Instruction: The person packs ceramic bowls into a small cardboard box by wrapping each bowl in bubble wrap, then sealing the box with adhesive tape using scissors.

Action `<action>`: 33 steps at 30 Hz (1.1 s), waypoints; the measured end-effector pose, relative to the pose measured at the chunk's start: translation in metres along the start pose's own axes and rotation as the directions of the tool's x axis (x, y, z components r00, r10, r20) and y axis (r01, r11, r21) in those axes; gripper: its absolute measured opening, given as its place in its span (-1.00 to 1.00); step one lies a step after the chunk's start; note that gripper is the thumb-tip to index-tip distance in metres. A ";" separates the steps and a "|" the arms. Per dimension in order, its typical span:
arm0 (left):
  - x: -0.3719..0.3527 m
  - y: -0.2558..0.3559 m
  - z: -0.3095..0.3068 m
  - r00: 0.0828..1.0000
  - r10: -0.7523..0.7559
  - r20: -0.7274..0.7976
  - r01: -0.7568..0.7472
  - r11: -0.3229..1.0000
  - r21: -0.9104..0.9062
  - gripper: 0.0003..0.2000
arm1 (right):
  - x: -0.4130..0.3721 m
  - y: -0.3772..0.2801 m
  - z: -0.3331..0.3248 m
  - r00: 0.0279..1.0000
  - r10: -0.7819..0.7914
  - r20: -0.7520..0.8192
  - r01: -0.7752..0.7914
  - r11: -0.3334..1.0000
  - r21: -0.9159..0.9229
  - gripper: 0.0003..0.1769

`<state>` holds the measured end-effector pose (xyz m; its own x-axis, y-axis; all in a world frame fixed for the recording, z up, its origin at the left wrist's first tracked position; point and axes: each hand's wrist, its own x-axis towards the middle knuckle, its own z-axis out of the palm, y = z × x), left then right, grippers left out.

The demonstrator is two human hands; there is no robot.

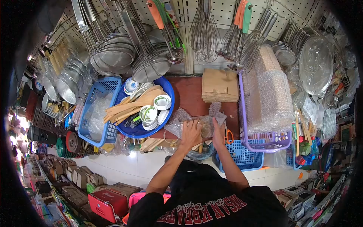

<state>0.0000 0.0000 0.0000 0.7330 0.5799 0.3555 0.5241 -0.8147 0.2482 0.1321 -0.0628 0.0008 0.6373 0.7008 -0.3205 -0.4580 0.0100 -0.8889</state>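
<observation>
A crumpled sheet of bubble wrap (pixel 207 126) lies across the red-brown tabletop (pixel 185 99) in front of me, its loose ends spreading to the left and up to the right. My left hand (pixel 191 133) presses down on its left part with fingers bent over it. At the other end my right hand (pixel 218 132) grips the wrap between thumb and fingers. Whatever may be inside the wrap is hard to make out. Just right of my right hand sit scissors with orange handles (pixel 229 137).
To the left, a blue basin (pixel 169 89) holds wooden spatulas and small bowls, beside a blue basket (pixel 109 132) of bubble wrap. Flat brown cardboard (pixel 220 85) lies at the back. A purple basket (pixel 245 113) with a bubble wrap roll (pixel 268 98) stands right. Whisks (pixel 204 34) hang above.
</observation>
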 end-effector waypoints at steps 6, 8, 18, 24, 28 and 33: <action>-0.006 0.003 0.000 0.996 0.090 -0.003 -0.089 0.993 0.078 -0.20 | 0.004 -0.004 0.003 0.996 0.072 -0.049 -0.083 0.952 -0.294 -0.39; -0.004 0.004 -0.004 0.996 0.069 0.058 -0.074 0.994 0.085 -0.21 | 0.004 -0.005 0.004 0.981 -0.106 0.161 0.151 0.941 -0.303 -0.48; -0.007 0.005 0.008 0.995 0.097 -0.003 -0.096 0.990 0.106 -0.42 | 0.008 -0.029 0.009 0.874 -0.032 0.484 0.369 0.692 -0.621 -0.51; -0.010 0.003 0.012 0.994 0.105 0.025 -0.106 0.992 0.066 -0.42 | 0.023 -0.015 -0.010 0.810 0.084 0.581 0.222 0.873 -0.435 -0.38; -0.008 0.005 0.006 0.993 0.115 0.007 -0.116 0.992 0.059 -0.41 | 0.034 -0.019 -0.012 0.753 0.102 0.649 0.382 0.735 -0.560 -0.42; -0.010 0.003 0.010 0.984 0.170 -0.045 -0.163 0.977 0.140 -0.18 | 0.053 -0.022 -0.004 0.698 0.243 0.674 0.596 0.324 -0.735 -0.51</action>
<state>-0.0017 -0.0081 -0.0117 0.7913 0.4319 0.4329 0.4533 -0.8894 0.0589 0.1787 -0.0289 0.0021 -0.0838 0.9721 -0.2190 0.6870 -0.1028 -0.7193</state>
